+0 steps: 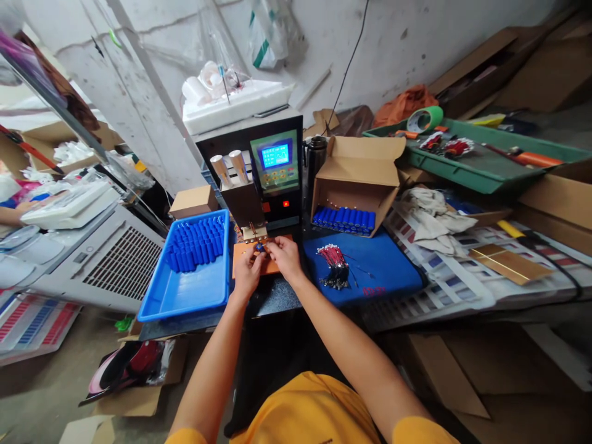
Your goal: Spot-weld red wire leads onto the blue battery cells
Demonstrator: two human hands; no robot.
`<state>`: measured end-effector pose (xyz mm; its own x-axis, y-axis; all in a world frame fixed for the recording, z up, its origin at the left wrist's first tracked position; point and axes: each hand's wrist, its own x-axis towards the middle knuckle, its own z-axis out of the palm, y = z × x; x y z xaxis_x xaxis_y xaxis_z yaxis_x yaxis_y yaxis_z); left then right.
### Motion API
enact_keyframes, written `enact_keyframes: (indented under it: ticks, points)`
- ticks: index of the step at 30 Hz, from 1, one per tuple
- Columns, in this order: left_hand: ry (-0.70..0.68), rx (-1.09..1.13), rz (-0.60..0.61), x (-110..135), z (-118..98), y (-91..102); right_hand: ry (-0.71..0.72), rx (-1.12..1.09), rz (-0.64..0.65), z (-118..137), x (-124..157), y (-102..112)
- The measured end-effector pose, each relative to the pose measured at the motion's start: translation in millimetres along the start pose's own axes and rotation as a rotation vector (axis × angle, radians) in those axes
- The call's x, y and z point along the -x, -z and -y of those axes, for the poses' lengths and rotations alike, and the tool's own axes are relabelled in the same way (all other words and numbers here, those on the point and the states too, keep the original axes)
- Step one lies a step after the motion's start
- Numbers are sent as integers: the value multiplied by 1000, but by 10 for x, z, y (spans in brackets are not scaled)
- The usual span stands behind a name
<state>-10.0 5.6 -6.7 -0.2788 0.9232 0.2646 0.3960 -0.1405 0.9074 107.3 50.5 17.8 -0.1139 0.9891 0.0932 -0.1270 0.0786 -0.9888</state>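
Observation:
Under the electrodes of a spot welder, a blue battery cell is held with one end toward me. My left hand pinches it from the left, fingers closed. From the right, my right hand reaches in with fingers pressed together at the cell's side; whatever sits between those fingertips is too small to make out. Both hands rest over an orange board at the machine's foot. The welder's lit screen faces me.
On the left stands a blue tray with many blue cells. To the right, red and black wire leads lie on a blue mat, behind them a cardboard box of cells. A green tray holds tape and tools.

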Motion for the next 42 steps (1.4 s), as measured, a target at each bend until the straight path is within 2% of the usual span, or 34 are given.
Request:
enact_keyframes:
  ticks: [6, 15, 27, 42]
  points:
    - [-36, -46, -15, 7, -2, -4, 20, 68, -10, -47, -11, -15]
    - [-30, -62, -1, -3, -2, -4, 34, 155, -16, 113, 52, -53]
    - [-70, -97, -26, -6, 53, -7, 41, 167, -42, 107, 72, -76]
    - [-55, -99, -22, -22, 130, -21, 12, 135, -64, 100, 71, -106]
